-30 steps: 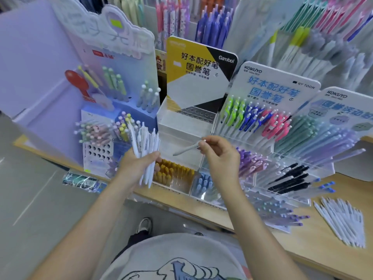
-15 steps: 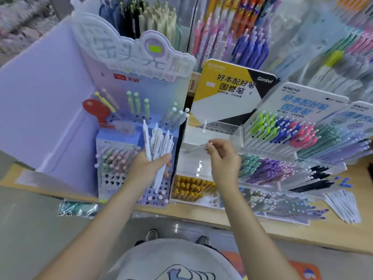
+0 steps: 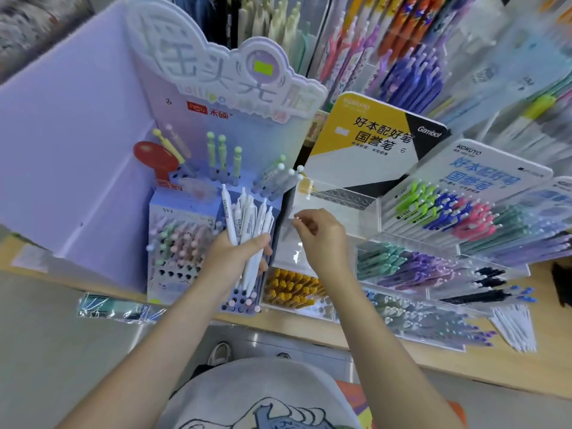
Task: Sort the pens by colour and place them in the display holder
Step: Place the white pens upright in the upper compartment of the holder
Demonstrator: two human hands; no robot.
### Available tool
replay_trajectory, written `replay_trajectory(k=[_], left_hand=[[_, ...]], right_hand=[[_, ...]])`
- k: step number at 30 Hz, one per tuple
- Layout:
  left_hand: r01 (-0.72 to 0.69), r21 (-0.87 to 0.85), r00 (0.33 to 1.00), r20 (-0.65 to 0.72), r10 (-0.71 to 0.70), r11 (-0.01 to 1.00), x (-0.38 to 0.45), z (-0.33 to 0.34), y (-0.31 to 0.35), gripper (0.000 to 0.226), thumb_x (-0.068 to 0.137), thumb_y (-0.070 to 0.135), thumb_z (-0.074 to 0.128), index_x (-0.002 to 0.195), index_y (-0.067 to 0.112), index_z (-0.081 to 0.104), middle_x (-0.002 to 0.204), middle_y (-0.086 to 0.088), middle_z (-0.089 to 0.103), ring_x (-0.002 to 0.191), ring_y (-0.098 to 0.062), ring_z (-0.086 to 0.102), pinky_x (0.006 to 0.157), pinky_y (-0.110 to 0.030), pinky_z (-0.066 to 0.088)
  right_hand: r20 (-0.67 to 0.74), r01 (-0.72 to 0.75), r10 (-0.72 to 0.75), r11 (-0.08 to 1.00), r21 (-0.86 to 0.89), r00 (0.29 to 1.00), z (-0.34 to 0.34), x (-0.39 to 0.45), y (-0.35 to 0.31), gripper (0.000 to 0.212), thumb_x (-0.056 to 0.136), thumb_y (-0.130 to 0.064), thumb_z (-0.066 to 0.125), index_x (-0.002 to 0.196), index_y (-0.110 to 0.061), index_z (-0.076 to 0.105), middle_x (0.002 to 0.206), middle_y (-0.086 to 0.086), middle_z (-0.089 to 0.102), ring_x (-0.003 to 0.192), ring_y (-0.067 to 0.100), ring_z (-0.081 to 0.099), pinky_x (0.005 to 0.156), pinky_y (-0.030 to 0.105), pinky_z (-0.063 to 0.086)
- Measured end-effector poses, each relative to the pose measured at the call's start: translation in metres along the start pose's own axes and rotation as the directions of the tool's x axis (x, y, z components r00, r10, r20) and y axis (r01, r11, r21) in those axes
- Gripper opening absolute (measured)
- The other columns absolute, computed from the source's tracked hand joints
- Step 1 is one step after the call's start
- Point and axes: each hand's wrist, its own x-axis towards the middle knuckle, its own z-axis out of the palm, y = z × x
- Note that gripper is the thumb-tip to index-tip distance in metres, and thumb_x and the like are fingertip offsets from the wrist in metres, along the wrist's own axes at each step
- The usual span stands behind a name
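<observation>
White pens (image 3: 247, 230): a bunch is standing fanned in the left hand (image 3: 230, 258), fingers wrapping round the barrels, just in front of the purple display (image 3: 213, 140). Right hand (image 3: 322, 239) is hovering over the clear acrylic holder (image 3: 337, 218); thumb & fingertips are pinching sth thin, prob one more white pen, too blurred to confirm. Holder's upper tier w/ hole rows is looking unfilled; lower bins are already showing yellow pens (image 3: 291, 289), green/purple ones to the right. More white pens (image 3: 513, 329) are lying loose on the wooden counter (image 3: 541, 370). So judging: early-to-mid; whole white batch is waiting to go in.
</observation>
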Motion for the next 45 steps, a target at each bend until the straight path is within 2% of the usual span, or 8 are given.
replay_trajectory(k=[4, 7, 10, 13, 20, 23, 28, 45], left_hand=[[-0.008, -0.049, 1.000, 0.001, 0.008, 0.999, -0.001, 0.003, -0.003, 0.007, 0.093, 0.012, 0.066, 0.090, 0.006, 0.069, 0.067, -0.004, 0.071, 0.051, -0.017, 0.062, 0.052, -0.028, 0.054], [-0.011, -0.072, 0.998, 0.062, 0.016, 0.997, 0.000, 0.005, -0.003, 0.006, 0.092, 0.012, 0.066, 0.092, 0.007, 0.068, 0.070, -0.005, 0.071, 0.054, -0.017, 0.063, 0.052, -0.027, 0.054], [-0.016, -0.005, 0.991, 0.130, 0.017, 1.000, 0.003, 0.010, -0.003, 0.007, 0.092, 0.014, 0.066, 0.097, 0.009, 0.068, 0.072, -0.004, 0.073, 0.061, -0.019, 0.065, 0.060, -0.032, 0.058], [-0.029, 0.069, 0.978, 0.206, 0.014, 0.997, 0.004, 0.021, -0.003, 0.013, 0.091, 0.015, 0.068, 0.102, 0.009, 0.069, 0.078, -0.010, 0.073, 0.065, -0.025, 0.067, 0.065, -0.037, 0.058], [0.039, 0.034, 0.997, 0.065, -0.041, 0.999, 0.007, 0.029, -0.010, 0.017, 0.091, 0.022, 0.069, 0.100, 0.007, 0.069, 0.082, -0.015, 0.075, 0.060, -0.028, 0.066, 0.071, -0.046, 0.057], [0.023, -0.015, 1.000, -0.013, -0.023, 1.000, 0.009, 0.029, -0.010, 0.019, 0.091, 0.024, 0.071, 0.097, 0.006, 0.069, 0.074, -0.013, 0.073, 0.060, -0.029, 0.064, 0.072, -0.048, 0.056], [0.023, -0.056, 0.999, -0.023, -0.024, 0.998, 0.006, 0.034, -0.006, 0.017, 0.094, 0.020, 0.067, 0.099, 0.005, 0.067, 0.071, -0.008, 0.070, 0.059, -0.024, 0.062, 0.066, -0.039, 0.055], [0.049, -0.143, 0.999, 0.003, -0.049, 0.989, -0.003, 0.025, -0.006, 0.011, 0.096, 0.015, 0.063, 0.101, 0.006, 0.066, 0.070, -0.008, 0.070, 0.056, -0.020, 0.063, 0.054, -0.031, 0.057]], right_hand=[[0.009, -0.028, 0.028, 0.999, -0.021, 1.000, -0.003, 0.000, -0.001, 0.018, 0.090, -0.020, 0.070, 0.105, -0.010, 0.070, 0.084, -0.001, 0.061, 0.067, 0.004, 0.053, 0.068, 0.018, 0.047], [0.018, -0.165, 0.165, 0.970, 0.180, 0.986, -0.021, -0.007, -0.014, 0.011, 0.095, -0.020, 0.063, 0.103, -0.016, 0.070, 0.084, -0.003, 0.064, 0.065, 0.010, 0.059, 0.066, 0.023, 0.050], [0.233, -0.345, 0.269, 0.844, 0.411, 0.935, -0.040, -0.015, -0.031, 0.015, 0.095, -0.022, 0.063, 0.099, -0.012, 0.073, 0.074, 0.002, 0.067, 0.058, 0.010, 0.057, 0.058, 0.025, 0.049], [0.362, -0.404, 0.259, 0.817, 0.413, 0.895, -0.050, -0.020, -0.035, 0.016, 0.092, -0.026, 0.067, 0.090, -0.012, 0.073, 0.063, -0.010, 0.062, 0.058, 0.005, 0.053, 0.059, 0.021, 0.046], [0.029, -0.314, 0.383, 0.709, 0.632, 0.923, -0.074, -0.019, -0.010, 0.017, 0.096, -0.023, 0.063, 0.095, -0.008, 0.070, 0.077, 0.005, 0.069, 0.072, 0.018, 0.065, 0.072, 0.032, 0.057], [-0.131, -0.200, 0.324, 0.804, 0.560, 0.937, -0.077, -0.015, -0.001, 0.009, 0.095, -0.016, 0.063, 0.099, -0.010, 0.069, 0.082, 0.003, 0.071, 0.077, 0.016, 0.069, 0.074, 0.027, 0.057], [-0.113, -0.111, 0.151, 0.947, 0.301, 0.982, -0.053, -0.016, 0.015, 0.013, 0.093, -0.018, 0.066, 0.105, -0.014, 0.069, 0.089, -0.003, 0.070, 0.083, 0.005, 0.066, 0.077, 0.024, 0.055], [-0.004, 0.075, -0.075, 0.997, -0.023, 0.997, -0.019, -0.012, 0.023, 0.021, 0.094, -0.021, 0.065, 0.110, -0.009, 0.071, 0.093, 0.005, 0.070, 0.081, 0.013, 0.059, 0.075, 0.032, 0.053]])
